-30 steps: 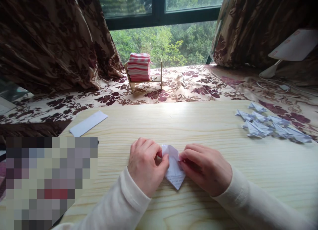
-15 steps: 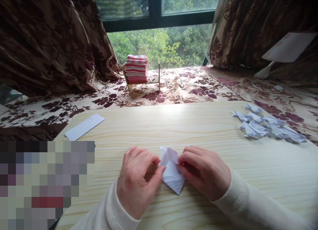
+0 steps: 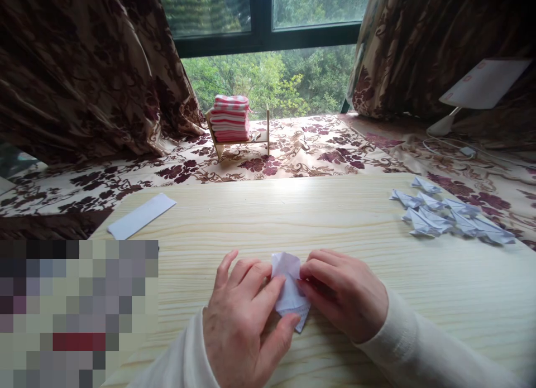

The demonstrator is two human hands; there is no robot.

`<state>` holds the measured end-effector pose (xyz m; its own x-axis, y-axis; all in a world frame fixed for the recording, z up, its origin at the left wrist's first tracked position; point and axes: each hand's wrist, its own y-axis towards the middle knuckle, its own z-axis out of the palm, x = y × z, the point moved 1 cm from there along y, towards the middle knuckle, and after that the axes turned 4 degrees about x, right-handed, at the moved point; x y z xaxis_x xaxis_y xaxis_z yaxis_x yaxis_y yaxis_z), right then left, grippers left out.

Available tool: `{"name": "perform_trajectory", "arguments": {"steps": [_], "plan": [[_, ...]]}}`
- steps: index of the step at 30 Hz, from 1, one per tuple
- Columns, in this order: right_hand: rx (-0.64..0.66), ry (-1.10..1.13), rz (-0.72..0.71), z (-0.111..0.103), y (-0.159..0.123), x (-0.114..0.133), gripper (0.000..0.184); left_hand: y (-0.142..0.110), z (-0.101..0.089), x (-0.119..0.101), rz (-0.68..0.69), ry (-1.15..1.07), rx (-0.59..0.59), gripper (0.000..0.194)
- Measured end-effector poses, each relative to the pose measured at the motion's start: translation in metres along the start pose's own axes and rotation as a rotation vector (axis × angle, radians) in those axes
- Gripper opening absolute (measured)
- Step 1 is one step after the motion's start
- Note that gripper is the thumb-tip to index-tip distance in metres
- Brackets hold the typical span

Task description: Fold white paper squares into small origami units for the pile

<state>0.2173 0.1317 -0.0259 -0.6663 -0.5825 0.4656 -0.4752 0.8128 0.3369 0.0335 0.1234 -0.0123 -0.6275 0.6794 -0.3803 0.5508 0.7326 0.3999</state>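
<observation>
A partly folded piece of white paper (image 3: 290,290), with print showing near its lower point, lies on the table between my hands. My left hand (image 3: 247,310) rests over its left side, fingers spread, with the index fingertip on the paper and the thumb at the lower printed corner. My right hand (image 3: 345,293) pinches the paper's right edge between thumb and curled fingers. Several folded white paper pieces (image 3: 431,218) sit in a group at the table's far right.
A flat white paper strip (image 3: 142,215) lies at the table's left on the pale wooden table (image 3: 209,209). Behind, a small wooden rack holds a stack of pink-and-white cloths (image 3: 230,119) on a floral cover. A white lamp (image 3: 486,86) stands at the right.
My left hand has moved onto the paper, its thumb sliding down to the lower corner and its fingers spreading. The right hand keeps its pinch on the right edge.
</observation>
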Motion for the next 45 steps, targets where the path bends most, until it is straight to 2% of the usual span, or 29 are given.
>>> {"name": "perform_trajectory", "arguments": {"steps": [4,8,17,24,27,30,33,36,45], "plan": [[-0.011,0.003,0.007,0.000,0.001,0.000,0.016,-0.002,0.004,0.000,0.051,0.083,0.030,0.025],[0.009,0.028,-0.009,-0.001,0.002,-0.001,0.012,-0.004,0.008,0.000,0.034,0.123,0.052,0.032],[0.044,0.124,-0.009,-0.004,0.001,0.000,0.015,-0.005,0.008,-0.004,0.021,0.137,0.098,0.031],[0.078,0.080,-0.061,-0.005,0.001,-0.001,0.017,-0.006,0.008,-0.007,0.040,0.122,0.095,0.035],[0.088,0.052,-0.062,-0.006,0.002,-0.001,0.015,-0.005,0.003,-0.005,0.023,0.084,0.137,0.039],[0.116,-0.008,-0.065,-0.005,0.001,0.001,0.020,-0.002,-0.007,-0.003,0.018,0.011,0.228,0.043],[0.104,-0.055,-0.075,-0.004,0.001,0.002,0.028,0.000,-0.019,0.000,0.021,-0.058,0.292,0.032],[0.075,-0.076,-0.072,-0.004,0.001,0.002,0.028,-0.001,-0.024,0.001,0.024,-0.056,0.261,0.022],[0.072,0.107,-0.056,-0.005,0.000,0.004,0.013,-0.007,-0.012,0.003,0.054,0.029,0.251,0.031]]}}
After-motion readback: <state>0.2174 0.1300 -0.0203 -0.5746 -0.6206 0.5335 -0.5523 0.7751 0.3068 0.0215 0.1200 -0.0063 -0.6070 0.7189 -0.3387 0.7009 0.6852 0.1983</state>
